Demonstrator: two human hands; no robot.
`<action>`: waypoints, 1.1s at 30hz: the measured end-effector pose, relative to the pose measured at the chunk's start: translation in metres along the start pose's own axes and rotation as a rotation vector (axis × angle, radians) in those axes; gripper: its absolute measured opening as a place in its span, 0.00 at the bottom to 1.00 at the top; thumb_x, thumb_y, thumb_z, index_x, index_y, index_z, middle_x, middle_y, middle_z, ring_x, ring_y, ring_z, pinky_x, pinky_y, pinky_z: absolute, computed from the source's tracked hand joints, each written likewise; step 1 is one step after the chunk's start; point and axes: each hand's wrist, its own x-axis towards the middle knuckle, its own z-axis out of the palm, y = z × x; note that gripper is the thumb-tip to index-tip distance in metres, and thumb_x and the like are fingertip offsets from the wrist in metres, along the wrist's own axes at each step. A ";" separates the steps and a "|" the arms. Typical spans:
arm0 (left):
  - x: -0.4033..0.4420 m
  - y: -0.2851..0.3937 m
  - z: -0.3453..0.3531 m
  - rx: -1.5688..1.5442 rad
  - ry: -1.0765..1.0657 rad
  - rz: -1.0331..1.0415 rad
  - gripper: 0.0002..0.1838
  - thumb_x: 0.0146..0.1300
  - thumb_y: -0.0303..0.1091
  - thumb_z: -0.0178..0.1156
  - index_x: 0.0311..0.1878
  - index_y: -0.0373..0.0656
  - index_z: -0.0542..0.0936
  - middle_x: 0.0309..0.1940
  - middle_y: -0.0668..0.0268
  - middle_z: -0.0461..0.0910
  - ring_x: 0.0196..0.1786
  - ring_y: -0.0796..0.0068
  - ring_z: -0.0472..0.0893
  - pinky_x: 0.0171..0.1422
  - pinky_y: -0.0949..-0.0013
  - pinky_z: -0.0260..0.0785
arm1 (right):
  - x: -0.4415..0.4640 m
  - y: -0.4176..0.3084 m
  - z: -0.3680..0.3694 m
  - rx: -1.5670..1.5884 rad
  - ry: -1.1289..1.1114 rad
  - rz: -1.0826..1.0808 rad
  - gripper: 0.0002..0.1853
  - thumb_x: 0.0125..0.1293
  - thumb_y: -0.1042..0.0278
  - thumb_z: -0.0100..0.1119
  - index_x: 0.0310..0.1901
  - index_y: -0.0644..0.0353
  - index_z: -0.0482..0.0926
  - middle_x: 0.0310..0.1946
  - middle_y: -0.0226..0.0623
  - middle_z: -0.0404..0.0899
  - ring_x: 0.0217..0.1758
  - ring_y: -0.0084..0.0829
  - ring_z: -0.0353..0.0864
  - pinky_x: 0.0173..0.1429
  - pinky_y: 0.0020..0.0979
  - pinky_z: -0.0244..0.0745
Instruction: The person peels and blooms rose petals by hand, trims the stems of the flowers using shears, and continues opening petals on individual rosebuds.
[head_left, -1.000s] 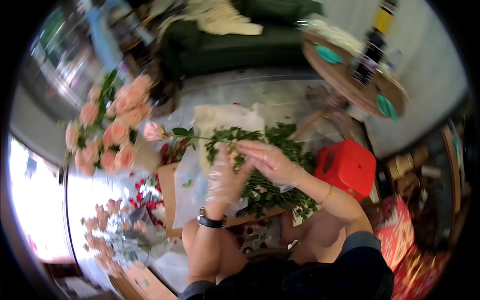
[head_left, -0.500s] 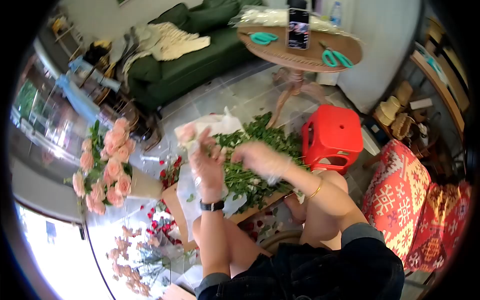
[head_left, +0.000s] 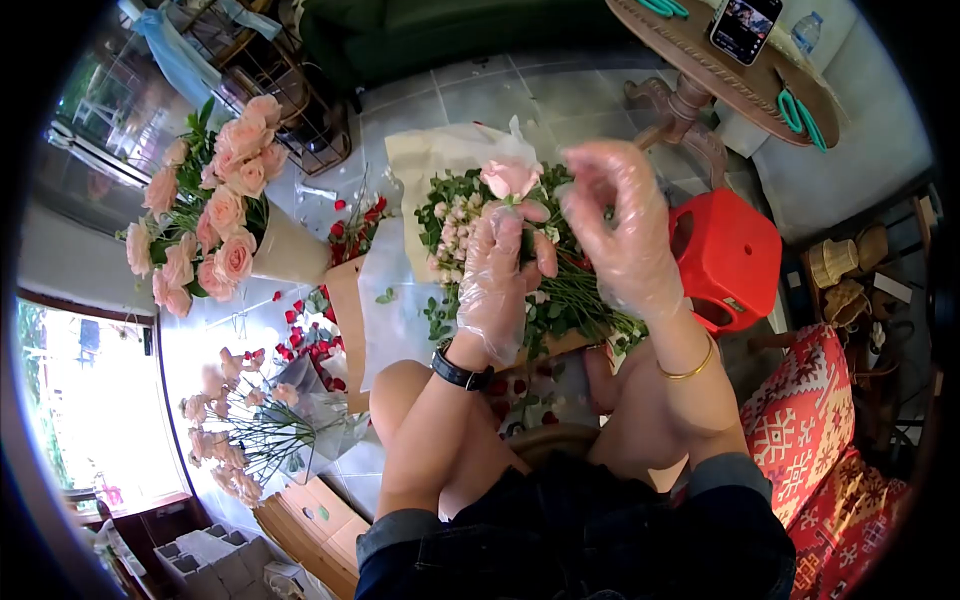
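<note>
A single pale pink rose stands upright from my left hand, whose fingers are closed round it just below the bloom. Both hands wear thin clear plastic gloves. To the right of the rose, my right hand is raised with bent fingers and a gap between thumb and fingertips; nothing shows in it. Below both hands lies a heap of green leafy stems, with small pale pink rosebuds on its left side. Pale wrapping paper lies under and behind the heap.
A white bucket of peach roses stands left; more pink roses lie on the floor below it. Red petals are scattered about. A red stool stands right, beside a round table with a phone and scissors.
The view has tilted down and shifted. My left hand still holds the rose, now more upright. My right hand, blurred before, is raised higher with its fingers apart.
</note>
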 end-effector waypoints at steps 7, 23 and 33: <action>-0.007 0.000 0.002 -0.017 -0.176 -0.082 0.15 0.68 0.48 0.42 0.39 0.46 0.67 0.19 0.69 0.67 0.23 0.82 0.67 0.27 0.80 0.56 | 0.007 0.005 -0.020 -0.042 -0.160 -0.213 0.16 0.48 0.78 0.63 0.40 0.55 0.74 0.42 0.37 0.69 0.41 0.30 0.71 0.38 0.27 0.68; -0.001 -0.026 0.005 0.017 0.005 0.135 0.08 0.68 0.38 0.47 0.45 0.46 0.65 0.22 0.73 0.64 0.24 0.88 0.63 0.21 0.84 0.51 | -0.003 0.009 -0.012 -0.121 -0.196 -0.284 0.07 0.46 0.77 0.65 0.29 0.59 0.77 0.30 0.34 0.72 0.33 0.32 0.73 0.37 0.26 0.69; -0.005 -0.009 0.001 -0.202 -0.092 -0.091 0.08 0.68 0.40 0.47 0.42 0.48 0.68 0.21 0.76 0.62 0.22 0.89 0.58 0.22 0.85 0.48 | -0.004 0.025 -0.020 0.553 -0.131 0.088 0.06 0.52 0.77 0.63 0.32 0.62 0.76 0.30 0.30 0.73 0.33 0.21 0.71 0.39 0.20 0.66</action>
